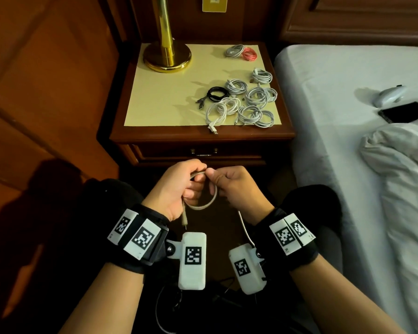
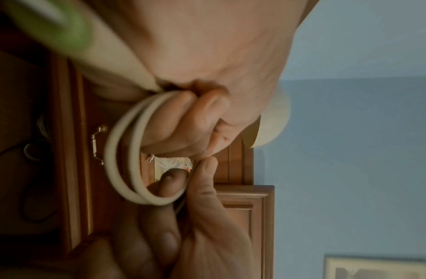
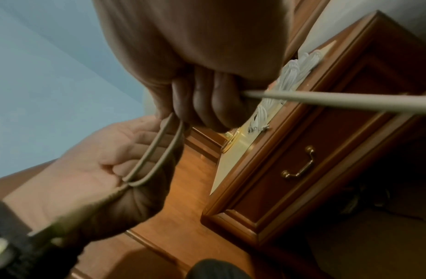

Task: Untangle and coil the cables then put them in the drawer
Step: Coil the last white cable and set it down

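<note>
Both hands hold one white cable (image 1: 204, 205) low in front of the nightstand. My left hand (image 1: 179, 186) grips two small loops of it (image 2: 126, 166), and a plug end hangs below that hand. My right hand (image 1: 234, 186) pinches the same cable (image 3: 154, 156) at the top of the loops, and its free length (image 3: 338, 102) runs out past the fingers toward my wrist. Several coiled white cables (image 1: 251, 102), a black coil (image 1: 216, 94) and a red coil (image 1: 249, 54) lie on the nightstand top (image 1: 169, 97). The drawer (image 1: 203, 153) is closed.
A brass lamp base (image 1: 167, 56) stands at the nightstand's back left. A bed (image 1: 348, 116) with white sheets lies to the right, with a phone (image 1: 403, 112) and a white mouse-like object (image 1: 390, 95) on it. Wood panelling (image 1: 46, 92) is on the left.
</note>
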### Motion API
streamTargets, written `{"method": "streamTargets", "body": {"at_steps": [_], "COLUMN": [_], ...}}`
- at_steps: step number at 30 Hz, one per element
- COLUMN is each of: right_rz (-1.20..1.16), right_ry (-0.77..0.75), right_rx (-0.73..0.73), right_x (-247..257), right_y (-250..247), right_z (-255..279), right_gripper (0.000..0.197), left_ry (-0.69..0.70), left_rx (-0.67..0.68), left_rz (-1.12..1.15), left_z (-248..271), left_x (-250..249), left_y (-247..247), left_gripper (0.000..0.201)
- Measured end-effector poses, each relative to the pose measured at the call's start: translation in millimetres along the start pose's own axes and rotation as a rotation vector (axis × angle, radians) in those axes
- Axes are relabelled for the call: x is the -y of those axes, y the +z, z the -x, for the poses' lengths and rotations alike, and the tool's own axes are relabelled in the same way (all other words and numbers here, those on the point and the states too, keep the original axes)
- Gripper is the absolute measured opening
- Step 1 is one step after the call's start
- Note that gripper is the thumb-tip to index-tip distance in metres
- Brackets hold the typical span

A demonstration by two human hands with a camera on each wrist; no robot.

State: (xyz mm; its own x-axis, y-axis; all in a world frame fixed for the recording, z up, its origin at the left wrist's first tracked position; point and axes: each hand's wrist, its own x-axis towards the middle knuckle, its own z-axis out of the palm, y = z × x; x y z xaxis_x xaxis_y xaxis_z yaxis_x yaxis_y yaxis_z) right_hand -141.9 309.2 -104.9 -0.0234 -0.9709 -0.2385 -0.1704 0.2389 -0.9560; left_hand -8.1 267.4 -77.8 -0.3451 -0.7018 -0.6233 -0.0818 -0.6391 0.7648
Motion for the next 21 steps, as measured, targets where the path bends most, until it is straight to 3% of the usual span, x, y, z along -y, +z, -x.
{"method": "streamTargets", "body": {"at_steps": [7, 13, 17, 21], "right_rz": [-0.197, -0.386, -0.241, 0.139], "right_ry": [0.04, 0.091, 0.113, 0.139], "right_rx": [-0.256, -0.081, -0.14, -0.219], "right_x": [-4, -4, -16, -22], "right_y": [-2, 0, -3, -1], "right_z": [-7, -3, -5, -5], "right_gripper": [0.044, 0.035, 0.026, 0.028], "left_ry": [0.074, 0.161, 0.167, 0.239], "left_rx": [-0.004, -0.163, -0.217, -0.277], "left_rz": [0.285, 0.297, 0.36, 0.412], "left_z": [0, -3, -1, 4], "left_x": [7, 2, -6, -11], "left_y": [8, 7, -4, -11], "left_gripper": [0.039, 0.044, 0.041, 0.036]}}
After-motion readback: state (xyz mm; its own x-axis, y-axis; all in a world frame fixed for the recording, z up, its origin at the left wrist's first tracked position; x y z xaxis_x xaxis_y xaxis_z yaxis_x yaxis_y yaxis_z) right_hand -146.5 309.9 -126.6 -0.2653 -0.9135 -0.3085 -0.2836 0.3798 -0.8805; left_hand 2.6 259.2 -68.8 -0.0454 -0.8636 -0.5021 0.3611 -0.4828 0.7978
